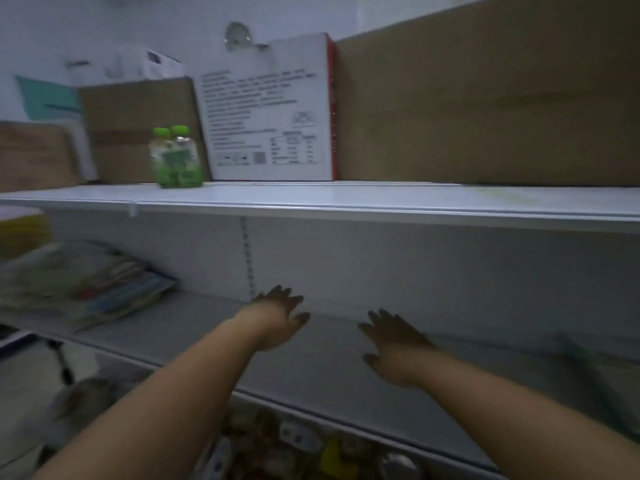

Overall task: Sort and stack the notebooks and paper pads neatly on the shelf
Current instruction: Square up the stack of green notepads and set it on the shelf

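A loose, slanted pile of notebooks and paper pads (pixel 86 285) lies at the left end of the middle shelf (pixel 194 327). Both my arms reach into that shelf, over its bare grey board. My left hand (pixel 278 318) is near the back wall with its fingers spread and nothing in it. My right hand (pixel 393 341) hovers a little to the right, palm down, fingers apart and holding nothing. Both hands are well right of the pile. The picture is blurred.
On the upper shelf (pixel 346 199) stand two green-capped bottles (pixel 175 157), a white printed carton (pixel 266 112) and brown cardboard boxes (pixel 485 98). Below the shelf's front edge, small mixed goods (pixel 311 445) fill a lower level. Something green (pixel 588 362) shows blurred at the right.
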Demonstrator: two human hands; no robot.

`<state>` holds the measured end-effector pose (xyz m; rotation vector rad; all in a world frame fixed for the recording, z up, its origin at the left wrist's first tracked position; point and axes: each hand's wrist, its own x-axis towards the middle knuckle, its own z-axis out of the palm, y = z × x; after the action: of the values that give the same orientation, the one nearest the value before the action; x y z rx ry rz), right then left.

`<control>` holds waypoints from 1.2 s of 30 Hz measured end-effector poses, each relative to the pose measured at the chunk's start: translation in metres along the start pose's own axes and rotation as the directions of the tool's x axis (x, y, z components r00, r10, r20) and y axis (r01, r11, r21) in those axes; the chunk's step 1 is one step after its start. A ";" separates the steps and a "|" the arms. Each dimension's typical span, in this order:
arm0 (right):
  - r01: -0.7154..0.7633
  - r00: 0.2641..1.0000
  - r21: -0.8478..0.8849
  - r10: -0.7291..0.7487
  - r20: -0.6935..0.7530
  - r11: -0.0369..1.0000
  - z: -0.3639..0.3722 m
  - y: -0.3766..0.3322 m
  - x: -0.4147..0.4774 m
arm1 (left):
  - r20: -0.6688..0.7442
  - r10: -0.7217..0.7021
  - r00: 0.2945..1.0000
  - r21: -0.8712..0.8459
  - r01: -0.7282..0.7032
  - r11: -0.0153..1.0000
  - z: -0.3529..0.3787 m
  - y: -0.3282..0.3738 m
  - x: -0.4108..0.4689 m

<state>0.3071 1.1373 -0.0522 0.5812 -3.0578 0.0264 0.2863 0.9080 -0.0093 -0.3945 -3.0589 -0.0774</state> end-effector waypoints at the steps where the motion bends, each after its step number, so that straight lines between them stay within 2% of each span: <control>1: 0.060 0.998 0.022 -0.060 0.000 0.998 0.001 -0.034 0.015 | -0.008 -0.057 0.998 0.023 0.057 0.998 -0.005 -0.036 -0.018; 3: 0.183 0.983 0.003 -0.183 0.017 0.983 0.004 -0.097 0.038 | -0.028 -0.173 0.984 0.026 0.174 0.984 -0.010 -0.101 -0.056; 6: 0.359 0.933 -0.086 -0.356 0.043 0.930 0.009 -0.179 0.065 | 0.027 -0.342 0.939 0.032 0.341 0.939 -0.010 -0.182 -0.115; 9: 0.453 0.892 -0.088 -0.449 0.061 0.887 0.011 -0.244 0.096 | 0.053 -0.471 0.880 0.009 0.472 0.882 -0.011 -0.247 -0.158; 13: 0.545 0.838 -0.074 -0.541 0.067 0.835 0.013 -0.312 0.143 | 0.018 -0.565 0.825 -0.037 0.565 0.824 -0.010 -0.312 -0.179; 18: 0.606 0.795 -0.041 -0.604 0.049 0.794 0.013 -0.380 0.216 | -0.021 -0.583 0.812 -0.061 0.581 0.812 -0.006 -0.378 -0.170; 23: 0.627 0.777 0.006 -0.626 0.060 0.779 0.019 -0.444 0.305 | 0.021 -0.601 0.799 -0.039 0.601 0.798 -0.009 -0.447 -0.146; 28: 0.592 0.805 0.053 -0.593 0.007 0.804 0.019 -0.495 0.390 | 0.004 -0.628 0.778 -0.021 0.628 0.778 -0.012 -0.516 -0.130; 33: 0.536 0.844 0.090 -0.536 -0.027 0.839 0.021 -0.534 0.446 | 0.078 -0.574 0.815 0.099 0.566 0.818 -0.017 -0.575 -0.121; 36: 0.473 0.881 0.119 -0.473 -0.033 0.873 0.030 -0.563 0.477 | 0.062 -0.543 0.838 0.039 0.541 0.840 -0.012 -0.615 -0.104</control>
<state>0.0697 0.4386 -0.0605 1.3192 -2.8308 0.2057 0.2309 0.2871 -0.0298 0.4976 -3.1291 -0.0566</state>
